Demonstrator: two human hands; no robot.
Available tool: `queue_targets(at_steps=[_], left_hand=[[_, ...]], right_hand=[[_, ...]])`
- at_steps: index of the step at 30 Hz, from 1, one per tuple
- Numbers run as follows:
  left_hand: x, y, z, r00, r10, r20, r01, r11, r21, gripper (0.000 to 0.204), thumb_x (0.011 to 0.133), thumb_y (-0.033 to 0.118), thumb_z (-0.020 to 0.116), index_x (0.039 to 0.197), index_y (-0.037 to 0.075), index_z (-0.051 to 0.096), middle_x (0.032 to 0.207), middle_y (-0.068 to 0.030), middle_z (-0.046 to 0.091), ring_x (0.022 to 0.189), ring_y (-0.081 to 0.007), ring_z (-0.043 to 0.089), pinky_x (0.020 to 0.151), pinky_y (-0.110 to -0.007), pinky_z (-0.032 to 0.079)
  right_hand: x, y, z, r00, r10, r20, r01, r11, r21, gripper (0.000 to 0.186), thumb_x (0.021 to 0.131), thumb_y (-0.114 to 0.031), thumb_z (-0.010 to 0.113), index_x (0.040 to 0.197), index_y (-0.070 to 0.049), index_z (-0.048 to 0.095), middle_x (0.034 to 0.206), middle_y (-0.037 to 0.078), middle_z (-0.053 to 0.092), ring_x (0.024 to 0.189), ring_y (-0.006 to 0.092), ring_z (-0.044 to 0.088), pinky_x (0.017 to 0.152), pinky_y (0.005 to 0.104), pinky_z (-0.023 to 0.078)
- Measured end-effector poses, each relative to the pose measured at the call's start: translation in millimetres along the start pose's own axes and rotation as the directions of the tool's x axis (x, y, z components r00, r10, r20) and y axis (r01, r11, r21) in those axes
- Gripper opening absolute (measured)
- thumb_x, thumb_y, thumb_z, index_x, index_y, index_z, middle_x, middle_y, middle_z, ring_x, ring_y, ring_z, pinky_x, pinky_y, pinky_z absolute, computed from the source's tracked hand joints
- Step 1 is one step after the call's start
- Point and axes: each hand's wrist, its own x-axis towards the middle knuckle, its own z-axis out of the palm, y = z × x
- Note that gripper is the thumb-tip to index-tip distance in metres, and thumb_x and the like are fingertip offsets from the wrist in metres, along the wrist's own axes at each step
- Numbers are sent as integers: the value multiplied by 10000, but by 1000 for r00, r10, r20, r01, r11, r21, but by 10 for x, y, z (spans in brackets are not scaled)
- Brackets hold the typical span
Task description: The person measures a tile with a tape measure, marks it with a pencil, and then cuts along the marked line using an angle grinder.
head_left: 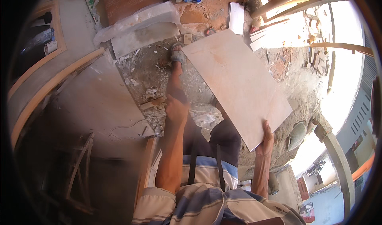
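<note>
A large pale rectangular tile (238, 81) slants across the space in front of me, with reddish dusty smears on its face. My right hand (266, 139) grips its lower right edge, thumb on top and the other fingers hidden underneath. My left hand (176, 107) is over my left leg near the knee, apart from the tile. Its fingers look curled and slightly blurred, against something dark that I cannot tell from my clothing. My left foot, in a sandal (177, 53), stands on the rubble-strewn floor near the tile's upper left corner.
Broken chips and dust cover the rough floor (149, 81). A smooth grey slab (91, 93) lies to the left beside a wooden frame edge (59, 83). Ahead are a plastic-covered step (139, 24) and another white tile (236, 18). At right lies a pale basin-like object (297, 136).
</note>
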Motion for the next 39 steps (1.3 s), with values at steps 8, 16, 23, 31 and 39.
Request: queue_targets(at_steps=[8,16,23,31,39], left_hand=[[-1184,344,535,988,149,42,-51,567,-822,842,951,511,763,1555,16,450,1494,-195,607,1329,-356,631,1112,-472,530],[-2423,614,1556,840,442,316,449,-236,-862,662,1112,525,577,1588,71,494,1568,-94,575,1434,-288,540,1209,-456,440],[-2560,448,2343,684,614,393,716,-460,-525,598,1153,491,473,1558,50,501,1517,-112,603,1388,-281,593,1152,-479,513],[-2038,-192,2344,914,313,257,313,-144,-939,670,1141,512,497,1632,62,422,1643,-182,459,1530,-328,431,1248,-445,385],[-1625,-91,10,414,697,-586,-908,276,-314,1031,944,901,461,1543,71,582,1670,-194,475,1646,-350,275,1355,-511,85]], right_hand=[[-529,355,-1691,967,246,67,-253,957,141,727,986,-217,795,1555,69,445,1462,211,617,1300,330,662,1086,467,580],[-799,11,-2876,995,81,-55,-92,971,-221,799,957,-228,830,1556,94,411,1467,230,590,1297,328,642,1100,455,536],[-1508,-181,-2540,991,-135,-7,86,670,-737,431,940,-355,892,1063,39,770,1012,98,767,965,199,699,883,349,550],[-1563,135,-1979,879,-166,447,471,446,-761,192,970,-170,859,1009,8,796,784,51,731,719,131,652,666,320,521],[-945,-815,-821,607,149,781,762,171,-625,397,965,-192,830,1336,-62,775,722,130,726,528,137,596,534,354,480]])
